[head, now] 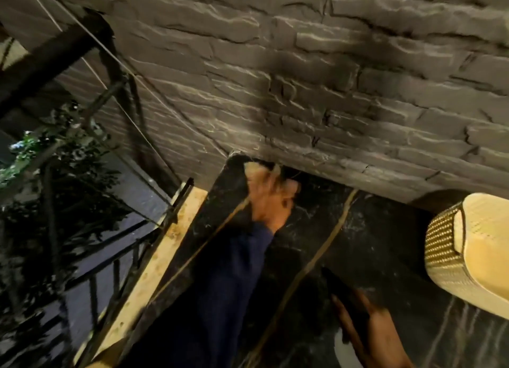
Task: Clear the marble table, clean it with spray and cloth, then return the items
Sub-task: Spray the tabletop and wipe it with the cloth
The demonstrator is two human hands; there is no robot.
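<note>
The black marble table (pixel 308 230) with gold veins runs from the bottom of the view up to the stone wall. My left hand (pixel 271 199), at the end of a dark blue sleeve, is at the table's far left corner and presses a light-coloured cloth (pixel 252 166) onto the marble; the hand is blurred. My right hand (pixel 369 332) is low at the bottom right, above the table. It grips what looks like a spray bottle (pixel 343 293) with a dark top and a white body. Most of the bottle is hidden by the hand.
A lit lamp (pixel 468 254) with a woven gold band juts in over the table's right side. A grey stone wall (pixel 303 78) backs the table. A pale wooden ledge (pixel 162 252) and a black metal railing (pixel 121 260) run along the left edge, with foliage (pixel 55 175) beyond.
</note>
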